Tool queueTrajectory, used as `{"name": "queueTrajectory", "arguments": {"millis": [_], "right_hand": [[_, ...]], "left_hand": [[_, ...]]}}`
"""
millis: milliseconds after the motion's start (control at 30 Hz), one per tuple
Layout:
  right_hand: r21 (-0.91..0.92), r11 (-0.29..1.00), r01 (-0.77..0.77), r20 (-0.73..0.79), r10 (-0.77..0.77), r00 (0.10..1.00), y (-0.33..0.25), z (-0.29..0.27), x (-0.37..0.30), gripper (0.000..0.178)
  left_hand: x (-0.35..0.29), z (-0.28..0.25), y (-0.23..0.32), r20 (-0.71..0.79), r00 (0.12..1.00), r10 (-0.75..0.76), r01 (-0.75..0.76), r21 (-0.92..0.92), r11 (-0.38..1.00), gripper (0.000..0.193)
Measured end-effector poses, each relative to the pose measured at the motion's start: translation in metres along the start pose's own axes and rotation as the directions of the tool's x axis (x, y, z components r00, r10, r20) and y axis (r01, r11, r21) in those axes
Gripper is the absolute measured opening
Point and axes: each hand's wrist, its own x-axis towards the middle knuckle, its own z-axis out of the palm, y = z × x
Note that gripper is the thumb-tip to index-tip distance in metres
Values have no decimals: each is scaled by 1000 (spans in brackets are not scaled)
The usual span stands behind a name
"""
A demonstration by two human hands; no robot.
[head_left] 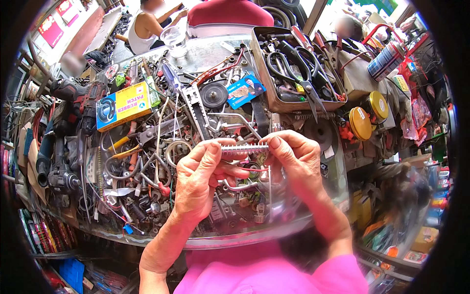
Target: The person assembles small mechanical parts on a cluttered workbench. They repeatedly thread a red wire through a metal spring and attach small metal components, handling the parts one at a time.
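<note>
Between my two hands, above the cluttered table, a metal coil spring (244, 150) lies level, its coils seemingly around a pale inner rod. My left hand (199, 169) pinches its left end between thumb and fingers. At the opposite end, my right hand (295, 156) grips with thumb and forefinger. Below the spring, a bent metal rod (240, 187) and a red strip (255, 169) lie among small hardware. Just beyond my hands is another bent metal rod (239, 117). My fingers hide both tips of the spring.
A metal toolbox (293, 105) with scissors and pliers stands far right. A yellow-blue box (124, 106), a vernier caliper (195, 109) and a black wheel (214, 94) lie on the heap. Power tools (63, 166) line the left. Yellow-lidded jars (361, 123) sit right. People sit beyond the table.
</note>
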Motion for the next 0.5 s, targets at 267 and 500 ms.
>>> {"name": "queueTrajectory", "arguments": {"millis": [267, 500], "right_hand": [[59, 996, 67, -9, -67, 998, 1, 0, 1, 23], [39, 999, 4, -48, -2, 999, -3, 2, 1, 20]], "left_hand": [[0, -3, -3, 15, 1000, -2, 1, 62, 998, 30], [2, -7, -1, 85, 994, -72, 80, -90, 993, 56]]}}
